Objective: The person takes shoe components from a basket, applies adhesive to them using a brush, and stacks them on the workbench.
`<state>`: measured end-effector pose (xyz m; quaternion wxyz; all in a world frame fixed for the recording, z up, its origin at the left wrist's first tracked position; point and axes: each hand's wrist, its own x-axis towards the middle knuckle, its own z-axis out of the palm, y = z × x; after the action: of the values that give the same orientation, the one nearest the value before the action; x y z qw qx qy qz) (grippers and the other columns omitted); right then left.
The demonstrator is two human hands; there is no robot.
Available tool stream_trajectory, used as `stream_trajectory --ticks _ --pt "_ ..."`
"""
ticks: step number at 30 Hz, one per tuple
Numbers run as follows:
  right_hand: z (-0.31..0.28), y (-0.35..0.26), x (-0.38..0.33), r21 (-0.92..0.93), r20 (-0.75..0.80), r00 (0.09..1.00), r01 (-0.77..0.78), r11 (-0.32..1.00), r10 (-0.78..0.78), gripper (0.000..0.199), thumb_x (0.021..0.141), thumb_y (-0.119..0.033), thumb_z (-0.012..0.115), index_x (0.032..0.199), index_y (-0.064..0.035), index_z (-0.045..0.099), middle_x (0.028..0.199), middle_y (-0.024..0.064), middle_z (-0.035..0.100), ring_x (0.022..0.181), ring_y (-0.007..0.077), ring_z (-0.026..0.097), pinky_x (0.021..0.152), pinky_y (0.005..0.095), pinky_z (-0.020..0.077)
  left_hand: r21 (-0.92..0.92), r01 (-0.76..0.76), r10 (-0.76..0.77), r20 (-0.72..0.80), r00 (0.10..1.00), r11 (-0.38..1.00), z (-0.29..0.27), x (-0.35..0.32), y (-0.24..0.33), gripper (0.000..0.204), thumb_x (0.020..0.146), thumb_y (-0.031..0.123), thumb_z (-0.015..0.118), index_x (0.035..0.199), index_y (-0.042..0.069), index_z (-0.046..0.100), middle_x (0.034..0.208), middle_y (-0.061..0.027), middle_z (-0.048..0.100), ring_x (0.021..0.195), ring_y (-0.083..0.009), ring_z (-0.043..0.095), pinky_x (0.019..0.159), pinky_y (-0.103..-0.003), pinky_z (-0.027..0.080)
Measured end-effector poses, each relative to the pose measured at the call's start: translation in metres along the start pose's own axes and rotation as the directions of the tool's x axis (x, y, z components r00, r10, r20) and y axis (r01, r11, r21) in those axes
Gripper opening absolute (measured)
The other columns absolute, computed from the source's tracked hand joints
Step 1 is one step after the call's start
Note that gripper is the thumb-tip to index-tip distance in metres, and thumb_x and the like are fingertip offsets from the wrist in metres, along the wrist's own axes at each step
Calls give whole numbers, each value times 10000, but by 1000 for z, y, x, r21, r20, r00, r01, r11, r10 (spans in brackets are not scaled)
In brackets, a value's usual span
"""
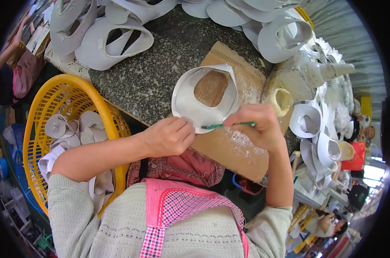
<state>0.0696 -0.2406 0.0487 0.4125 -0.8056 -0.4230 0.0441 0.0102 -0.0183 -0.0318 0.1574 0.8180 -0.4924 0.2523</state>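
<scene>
While your left hand (168, 136) pinches the near edge of the white shoe piece (203, 101), your right hand (258, 127) is curled shut around a thin green brush (229, 125). You hold the piece down so it stays put under the brush. The brush lies almost flat, its long way going left to right. Its tip points left, toward your left hand, and touches the near rim of the white piece, likely so that the tip can get right to the edge.

The white piece is a bent loop with a hole in the middle. Its round end is near you and its pointed end aims away from you, so its long way runs from you outward. It lies on a brown cardboard sheet (242, 150), which seems to keep the dark stone tabletop (160, 73) clean. White smears show on the cardboard under your right hand.

A small pale pot (281, 99) sits just beside your right hand, easy to reach. More white pieces (113, 41) are piled at the far side of the tabletop. A yellow basket (40, 112) at your left holds other white pieces.
</scene>
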Motion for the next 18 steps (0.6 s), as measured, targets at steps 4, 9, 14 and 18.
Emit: stream_trajectory --ticks 4,9,14,18 --pt "4 1 1 -85 -232 972 -68 994 47 136 680 -38 629 811 -74 633 718 54 615 616 209 583 527 280 439 -105 58 -41 160 986 993 -5 8 -4 207 597 81 572 779 -19 568 785 -92 572 749 -207 580 601 -298 480" --pt "-10 -23 -48 424 -268 916 -168 890 300 79 703 -11 610 773 24 599 702 101 605 534 171 565 496 259 446 -222 220 -176 201 964 950 -27 28 -29 198 603 46 591 799 20 586 761 -75 574 706 -206 583 577 -299 468" --pt "42 1 -103 898 -350 618 8 440 704 174 764 -113 603 827 40 549 689 105 578 478 145 520 404 232 414 -757 600 -666 310 679 258 -73 86 -74 96 757 9 566 844 19 605 750 -35 607 702 -115 584 576 -261 458" --pt "64 -5 -121 924 -358 556 94 372 750 156 789 -127 585 818 14 525 653 106 567 438 144 493 382 242 401 -950 201 -796 -72 601 237 -163 118 -124 163 794 49 564 954 26 579 815 -8 599 729 -83 566 668 -228 476"
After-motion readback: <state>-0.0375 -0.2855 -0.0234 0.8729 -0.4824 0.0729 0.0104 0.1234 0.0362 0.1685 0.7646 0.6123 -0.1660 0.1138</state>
